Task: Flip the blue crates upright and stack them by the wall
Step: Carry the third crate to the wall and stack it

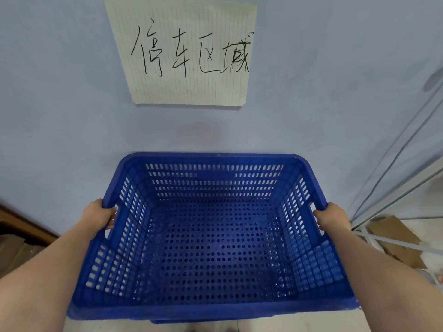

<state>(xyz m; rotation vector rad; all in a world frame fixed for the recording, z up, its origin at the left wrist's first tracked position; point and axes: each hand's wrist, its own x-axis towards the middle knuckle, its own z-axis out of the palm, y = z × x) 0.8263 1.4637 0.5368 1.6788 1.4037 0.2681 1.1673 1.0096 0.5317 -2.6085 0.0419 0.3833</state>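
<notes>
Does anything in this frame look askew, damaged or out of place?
Nothing serious. The blue perforated plastic crate is upright, intact and empty, held by left hand and right hand. Only the handwritten lined paper sign on the wall hangs slightly crooked.

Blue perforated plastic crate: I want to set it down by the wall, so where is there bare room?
Below the handwritten paper sign, the wall ahead looks bare. Crowded right: metal rods, cardboard. Brown wood borders left. Both hands grip the blue perforated plastic crate, which hides the floor.
</notes>
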